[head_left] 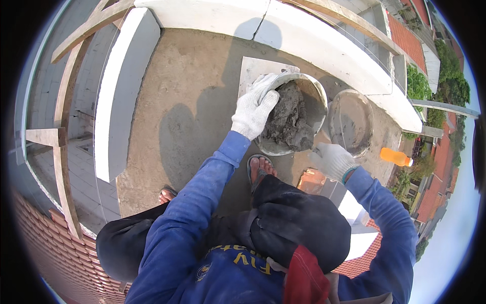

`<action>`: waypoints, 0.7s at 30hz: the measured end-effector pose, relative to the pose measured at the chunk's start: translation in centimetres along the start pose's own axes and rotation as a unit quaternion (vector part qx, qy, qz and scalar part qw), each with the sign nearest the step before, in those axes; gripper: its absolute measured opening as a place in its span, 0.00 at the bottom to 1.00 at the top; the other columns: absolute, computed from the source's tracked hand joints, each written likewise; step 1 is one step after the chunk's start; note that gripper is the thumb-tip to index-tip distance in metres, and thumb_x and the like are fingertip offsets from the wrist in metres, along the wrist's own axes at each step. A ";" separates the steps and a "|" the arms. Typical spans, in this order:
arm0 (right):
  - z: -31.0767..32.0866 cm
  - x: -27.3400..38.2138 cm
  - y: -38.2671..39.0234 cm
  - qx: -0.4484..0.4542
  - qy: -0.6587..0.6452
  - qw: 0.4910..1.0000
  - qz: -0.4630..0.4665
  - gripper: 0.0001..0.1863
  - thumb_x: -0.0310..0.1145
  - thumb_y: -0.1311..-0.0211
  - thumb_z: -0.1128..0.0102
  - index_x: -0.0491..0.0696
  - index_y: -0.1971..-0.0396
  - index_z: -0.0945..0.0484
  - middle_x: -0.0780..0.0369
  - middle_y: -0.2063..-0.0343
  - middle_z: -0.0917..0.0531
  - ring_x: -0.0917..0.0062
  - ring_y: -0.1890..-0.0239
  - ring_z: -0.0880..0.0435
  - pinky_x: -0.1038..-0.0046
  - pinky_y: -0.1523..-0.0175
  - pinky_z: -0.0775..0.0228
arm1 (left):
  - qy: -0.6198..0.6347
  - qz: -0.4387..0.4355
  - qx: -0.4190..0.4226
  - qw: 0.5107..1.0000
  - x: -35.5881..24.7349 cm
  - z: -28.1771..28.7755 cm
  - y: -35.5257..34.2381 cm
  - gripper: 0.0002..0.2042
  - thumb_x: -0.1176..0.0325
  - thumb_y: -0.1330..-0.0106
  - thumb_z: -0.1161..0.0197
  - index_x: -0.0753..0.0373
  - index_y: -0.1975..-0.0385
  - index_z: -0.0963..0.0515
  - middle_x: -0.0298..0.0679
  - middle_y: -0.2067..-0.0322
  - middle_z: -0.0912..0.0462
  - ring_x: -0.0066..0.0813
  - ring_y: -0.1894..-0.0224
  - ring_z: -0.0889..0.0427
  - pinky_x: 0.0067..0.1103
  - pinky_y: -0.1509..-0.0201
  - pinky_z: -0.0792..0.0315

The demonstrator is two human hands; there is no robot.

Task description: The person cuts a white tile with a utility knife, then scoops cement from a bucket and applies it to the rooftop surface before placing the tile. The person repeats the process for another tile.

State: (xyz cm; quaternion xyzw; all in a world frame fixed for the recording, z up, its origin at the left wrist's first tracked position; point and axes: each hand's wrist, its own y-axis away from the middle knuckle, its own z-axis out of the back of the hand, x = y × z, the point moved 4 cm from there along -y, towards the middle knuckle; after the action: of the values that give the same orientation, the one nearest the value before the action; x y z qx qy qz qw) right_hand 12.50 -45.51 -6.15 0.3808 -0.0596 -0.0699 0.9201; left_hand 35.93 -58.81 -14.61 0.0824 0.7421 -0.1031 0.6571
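A tilted bucket (317, 90) holds thick grey wet mortar (287, 114). My left hand (254, 105), in a white knitted glove, grips its left rim. To the lower right of the bucket is my right hand (334, 161), also gloved, with its fingers curled together. A lump of mortar (302, 139) bulges at the bucket's near rim, close to those fingers. What the right hand holds is hidden and slightly blurred. Beyond the bucket, partly covered by it, lies a pale flat board (251, 70).
A second bucket (368, 109), smeared grey inside, stands right of the first. An orange bottle (396, 157) and brick pieces (311, 181) are on the right. Low white block walls (205, 14) edge the concrete floor (167, 76). Wooden beams (65, 104) stand on the left, beside a tiled roof (43, 238).
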 end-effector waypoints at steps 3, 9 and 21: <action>-0.2 1.4 -0.2 0.075 -0.087 0.993 -0.019 0.31 0.58 0.22 0.44 0.42 0.48 0.12 0.43 0.56 0.09 0.47 0.48 0.09 0.50 0.39 0.20 | 0.034 0.006 -0.025 0.999 0.8 0.3 -0.3 0.25 0.61 0.18 0.35 0.66 0.27 0.21 0.51 0.27 0.19 0.46 0.19 0.29 0.35 0.15 0.40; -1.1 2.3 -0.9 0.071 -0.236 0.968 0.038 0.33 0.57 0.22 0.42 0.35 0.51 0.16 0.45 0.60 0.09 0.53 0.58 0.07 0.56 0.50 0.19 | 0.129 0.079 -0.057 0.987 0.2 1.5 -0.7 0.27 0.59 0.16 0.36 0.70 0.25 0.24 0.49 0.28 0.18 0.36 0.22 0.27 0.32 0.17 0.37; 1.8 4.1 -3.0 0.249 -0.622 0.742 -0.031 0.28 0.59 0.17 0.41 0.46 0.48 0.18 0.66 0.71 0.19 0.82 0.74 0.19 0.74 0.72 0.22 | 0.070 0.081 -0.077 0.991 0.6 1.6 -0.8 0.28 0.56 0.13 0.40 0.72 0.24 0.26 0.45 0.29 0.19 0.31 0.26 0.25 0.30 0.18 0.36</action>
State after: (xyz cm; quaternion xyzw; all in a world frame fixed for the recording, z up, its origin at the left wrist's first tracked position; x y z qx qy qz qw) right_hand 16.01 -49.58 -6.76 0.4700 -0.6219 -0.3021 0.5486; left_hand 37.22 -60.02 -15.33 0.0980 0.7829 0.0139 0.6142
